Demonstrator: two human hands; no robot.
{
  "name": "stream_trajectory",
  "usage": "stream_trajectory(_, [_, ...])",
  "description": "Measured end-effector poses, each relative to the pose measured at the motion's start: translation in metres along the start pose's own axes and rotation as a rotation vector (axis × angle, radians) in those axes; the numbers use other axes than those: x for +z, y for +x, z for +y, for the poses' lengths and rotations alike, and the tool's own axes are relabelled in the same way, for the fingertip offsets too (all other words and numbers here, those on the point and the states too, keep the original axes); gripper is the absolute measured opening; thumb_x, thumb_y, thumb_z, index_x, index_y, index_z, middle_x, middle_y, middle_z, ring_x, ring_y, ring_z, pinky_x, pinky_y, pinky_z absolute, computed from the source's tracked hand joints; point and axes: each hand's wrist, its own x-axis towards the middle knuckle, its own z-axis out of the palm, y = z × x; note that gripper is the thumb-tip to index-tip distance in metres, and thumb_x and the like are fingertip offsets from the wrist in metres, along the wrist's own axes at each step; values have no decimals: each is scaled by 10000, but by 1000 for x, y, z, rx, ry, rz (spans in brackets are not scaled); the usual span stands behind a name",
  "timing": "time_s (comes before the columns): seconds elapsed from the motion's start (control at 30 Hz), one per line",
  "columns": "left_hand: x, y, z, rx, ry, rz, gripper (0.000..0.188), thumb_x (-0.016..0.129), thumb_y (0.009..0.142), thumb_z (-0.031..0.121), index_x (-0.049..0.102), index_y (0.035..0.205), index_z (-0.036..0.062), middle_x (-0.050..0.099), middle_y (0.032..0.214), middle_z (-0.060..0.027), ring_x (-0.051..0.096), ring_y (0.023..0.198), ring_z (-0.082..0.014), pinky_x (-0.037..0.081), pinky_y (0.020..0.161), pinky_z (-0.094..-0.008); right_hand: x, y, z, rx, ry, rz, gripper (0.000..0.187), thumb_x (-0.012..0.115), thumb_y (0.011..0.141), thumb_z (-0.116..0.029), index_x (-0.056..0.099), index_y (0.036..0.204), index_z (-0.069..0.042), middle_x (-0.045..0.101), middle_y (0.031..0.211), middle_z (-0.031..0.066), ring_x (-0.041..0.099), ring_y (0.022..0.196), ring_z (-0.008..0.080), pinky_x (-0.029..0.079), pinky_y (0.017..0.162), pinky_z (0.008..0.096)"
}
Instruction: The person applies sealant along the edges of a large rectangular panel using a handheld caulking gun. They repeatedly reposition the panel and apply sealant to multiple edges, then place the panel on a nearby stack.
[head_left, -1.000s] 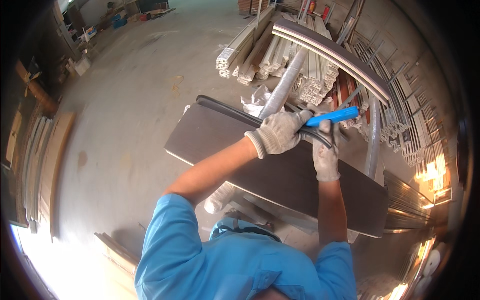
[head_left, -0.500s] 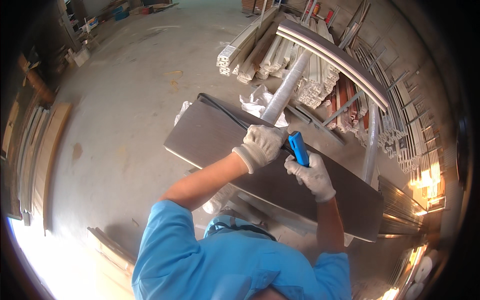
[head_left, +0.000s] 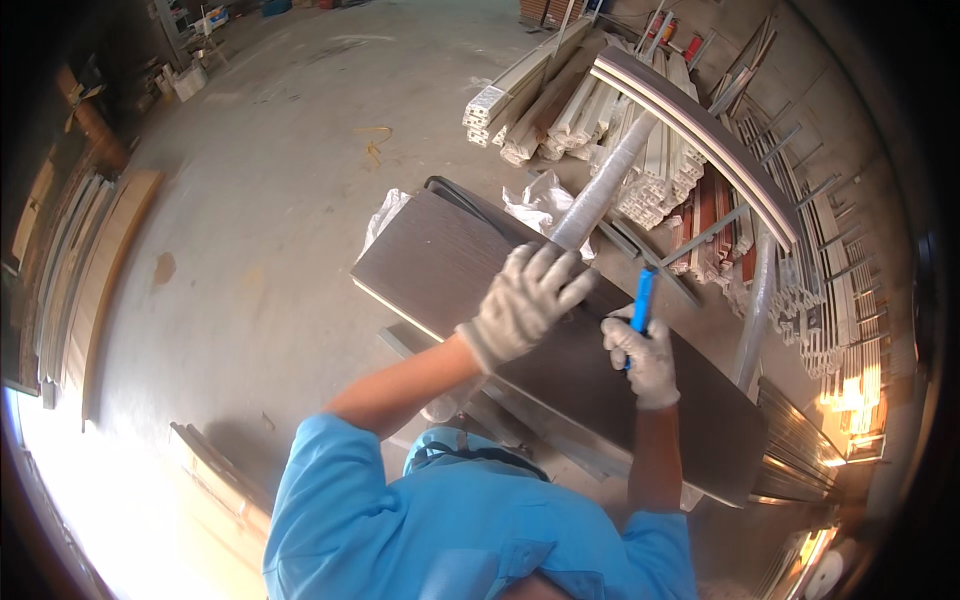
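Left hand (head_left: 525,305), earlier closed at strip (head_left: 464,197), now spread wide over panel (head_left: 425,250); strip appears released. Right hand (head_left: 645,355) holds blue tool (head_left: 643,300) near panel's far edge. Strip lies along same edge, toward panel's left end.

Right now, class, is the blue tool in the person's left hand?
No, the right hand holds the blue tool, apart from the left hand.
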Motion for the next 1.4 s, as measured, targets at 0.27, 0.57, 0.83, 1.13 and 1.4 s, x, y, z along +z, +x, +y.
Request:
stream_trajectory(0.27, [-135,-150,-211,-1065,974,-621,521,536,990,532,665,1262,106,673,1282,-94,641,1144,-311,512,929,-461,-53,-34,12,-8,-108,140,164,695,862,-133,641,911,14,582,678,29,492,516,60,385,471,220])
stream_trajectory(0.57, [-76,-97,-133,-576,4,-268,325,662,933,336,713,1200,157,638,1300,-71,541,1256,-310,413,1056,-472,-76,-42,24,-22,-84,70,190,703,838,-126,636,932,25,604,698,50,522,536,83,417,499,237])
stream_trajectory(0.83, [-51,-87,-83,-535,181,-223,356,642,931,327,714,1226,140,631,1309,-118,531,1239,-360,406,1052,-489,-94,-53,39,-26,-17,31,185,699,851,-138,630,924,17,610,703,51,524,536,83,419,499,238])
stream_trajectory(1.13, [-63,-85,-77,-408,-164,-295,304,656,925,369,774,1063,125,669,1266,-97,521,1299,-340,343,1102,-554,-101,-56,30,100,-53,-21,164,704,849,-121,648,919,17,613,689,47,514,518,71,401,492,228])
stream_trajectory(1.4, [-82,-101,-130,-795,516,-633,441,612,946,407,648,1309,160,629,1356,-73,507,1340,-282,311,1159,-546,-98,-68,26,138,-161,-6,151,717,835,-118,678,897,14,612,682,33,524,519,62,396,481,222])
